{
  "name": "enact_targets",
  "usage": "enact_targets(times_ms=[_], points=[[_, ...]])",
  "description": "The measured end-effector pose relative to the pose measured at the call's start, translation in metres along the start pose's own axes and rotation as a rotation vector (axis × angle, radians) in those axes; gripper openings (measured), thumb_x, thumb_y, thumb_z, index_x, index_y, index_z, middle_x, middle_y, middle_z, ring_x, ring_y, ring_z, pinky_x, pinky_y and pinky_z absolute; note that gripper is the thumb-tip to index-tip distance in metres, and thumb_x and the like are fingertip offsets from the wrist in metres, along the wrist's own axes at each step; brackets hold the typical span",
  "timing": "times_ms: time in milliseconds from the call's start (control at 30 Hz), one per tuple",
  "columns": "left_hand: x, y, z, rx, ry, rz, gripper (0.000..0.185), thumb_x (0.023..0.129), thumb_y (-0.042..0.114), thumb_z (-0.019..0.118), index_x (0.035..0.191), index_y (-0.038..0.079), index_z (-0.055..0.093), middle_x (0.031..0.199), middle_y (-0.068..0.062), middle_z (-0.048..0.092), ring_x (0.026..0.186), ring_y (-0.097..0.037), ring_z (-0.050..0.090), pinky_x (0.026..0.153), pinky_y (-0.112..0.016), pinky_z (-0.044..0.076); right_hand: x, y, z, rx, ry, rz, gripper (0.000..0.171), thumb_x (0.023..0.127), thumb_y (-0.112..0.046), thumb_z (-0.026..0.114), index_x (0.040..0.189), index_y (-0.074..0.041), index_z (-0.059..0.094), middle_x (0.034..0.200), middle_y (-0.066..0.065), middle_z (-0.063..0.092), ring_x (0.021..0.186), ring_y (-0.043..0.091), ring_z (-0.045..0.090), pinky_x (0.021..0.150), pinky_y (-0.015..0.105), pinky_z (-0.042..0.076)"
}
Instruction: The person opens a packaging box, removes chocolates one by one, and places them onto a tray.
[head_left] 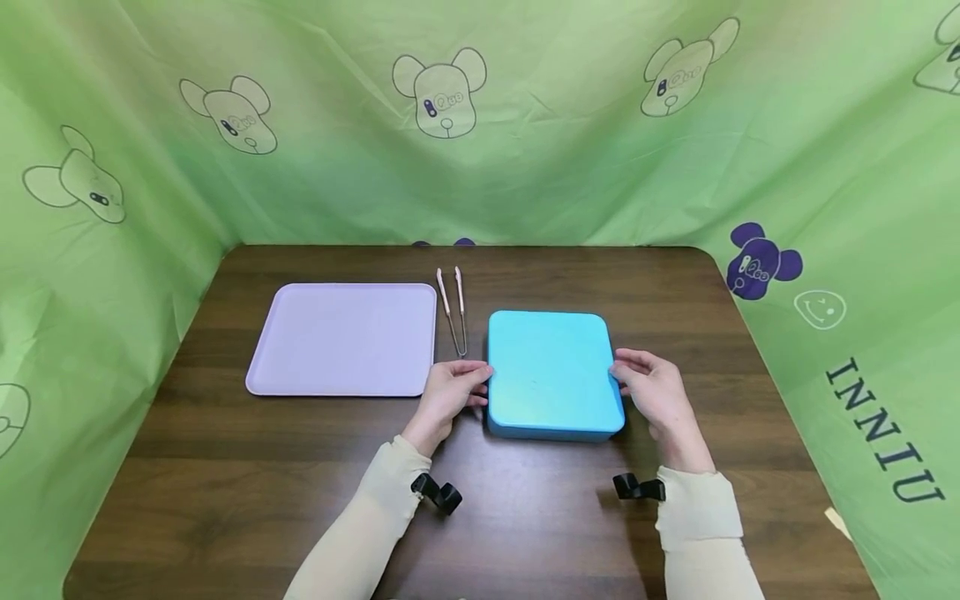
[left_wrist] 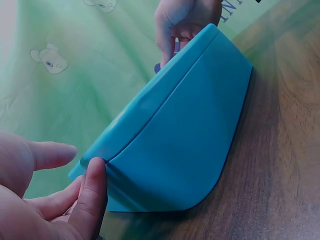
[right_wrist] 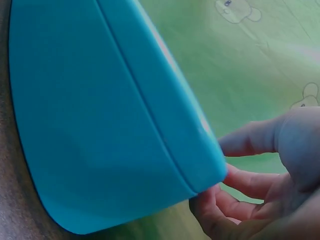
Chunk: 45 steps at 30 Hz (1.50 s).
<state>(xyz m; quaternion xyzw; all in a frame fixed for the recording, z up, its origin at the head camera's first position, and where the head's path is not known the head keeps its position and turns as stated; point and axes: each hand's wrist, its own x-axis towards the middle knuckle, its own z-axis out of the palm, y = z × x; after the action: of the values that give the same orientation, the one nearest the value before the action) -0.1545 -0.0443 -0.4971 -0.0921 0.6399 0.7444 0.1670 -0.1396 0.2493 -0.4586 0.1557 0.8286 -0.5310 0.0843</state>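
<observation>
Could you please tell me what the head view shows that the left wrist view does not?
Only the head view shows the lilac tray, the pink-tipped tongs lying between it and the blue box, and both sleeves with the whole table. Only the left wrist view shows the seam line where lid meets base along the box's side, with the left hand's thumb at it. Both show the left hand and right hand touching opposite edges of the closed box on the wood.
</observation>
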Motion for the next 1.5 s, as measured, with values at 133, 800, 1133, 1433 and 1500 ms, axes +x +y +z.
enact_targets(times_ms=[133,800,1133,1433,1500], points=[[0.0,0.001,0.0,-0.031,-0.001,-0.028,0.026,0.096,0.005,0.068,0.116,-0.011,0.067,0.083,-0.004,0.066,0.068,-0.009,0.063,0.062,-0.022,0.057,-0.001,-0.001,-0.003,-0.009,-0.012,-0.001,0.048,0.105,-0.024,0.054,0.144,0.003,0.05,0.132,0.024,0.059,0.092,0.009,0.061,0.084,0.025,0.054],[0.0,0.003,-0.003,-0.127,-0.008,-0.132,0.03,0.091,-0.002,0.072,0.118,-0.013,0.066,0.078,-0.004,0.069,0.067,-0.01,0.065,0.066,-0.024,0.059,0.005,0.004,-0.01,0.109,-0.022,0.08,0.05,0.102,-0.024,0.061,0.143,0.003,0.051,0.099,-0.006,0.068,0.087,0.006,0.063,0.088,0.029,0.054],[0.003,0.005,-0.004,-0.146,-0.015,-0.132,0.031,0.09,-0.003,0.072,0.118,-0.014,0.066,0.078,-0.004,0.069,0.065,-0.009,0.065,0.066,-0.023,0.058,0.006,0.006,-0.009,0.167,-0.018,0.078,0.051,0.102,-0.022,0.063,0.143,0.005,0.05,0.1,-0.008,0.065,0.086,0.004,0.063,0.084,0.024,0.055],[0.005,0.004,-0.005,-0.145,-0.012,-0.125,0.03,0.09,-0.003,0.072,0.118,-0.014,0.067,0.078,-0.004,0.07,0.065,-0.01,0.065,0.065,-0.023,0.058,0.006,0.008,-0.008,0.247,-0.021,0.086,0.055,0.099,-0.021,0.066,0.143,0.008,0.048,0.102,-0.006,0.066,0.089,0.006,0.064,0.082,0.021,0.055],[0.005,0.004,-0.005,-0.145,-0.007,-0.125,0.03,0.09,-0.003,0.072,0.117,-0.014,0.067,0.079,-0.004,0.07,0.065,-0.01,0.065,0.065,-0.023,0.058,0.006,0.009,-0.008,0.271,-0.023,0.084,0.056,0.099,-0.02,0.067,0.143,0.009,0.048,0.101,-0.006,0.066,0.089,0.006,0.064,0.082,0.02,0.055]])
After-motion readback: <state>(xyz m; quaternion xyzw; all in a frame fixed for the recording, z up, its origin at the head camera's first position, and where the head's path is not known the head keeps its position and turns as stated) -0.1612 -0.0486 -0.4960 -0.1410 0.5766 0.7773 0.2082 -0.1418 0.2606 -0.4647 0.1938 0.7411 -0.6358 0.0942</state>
